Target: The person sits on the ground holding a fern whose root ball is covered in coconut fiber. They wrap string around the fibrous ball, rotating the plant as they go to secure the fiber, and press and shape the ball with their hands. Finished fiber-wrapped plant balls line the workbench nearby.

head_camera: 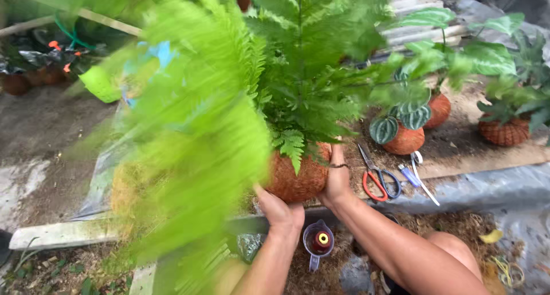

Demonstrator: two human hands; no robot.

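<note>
We cup the fern ball (298, 180) between our left hand (281, 210) and right hand (337, 181), shaping it; next likely calls for scissors (378, 180).

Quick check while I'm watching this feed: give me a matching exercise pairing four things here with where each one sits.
Things:
1. fern ball
2. scissors
3. spool in clear cup
4. left hand

Places:
A. on the mat right of the right hand
B. under the ball's lower left
C. between both hands
D. below the ball, between the forearms

Pairs: 1-C, 2-A, 3-D, 4-B
</note>
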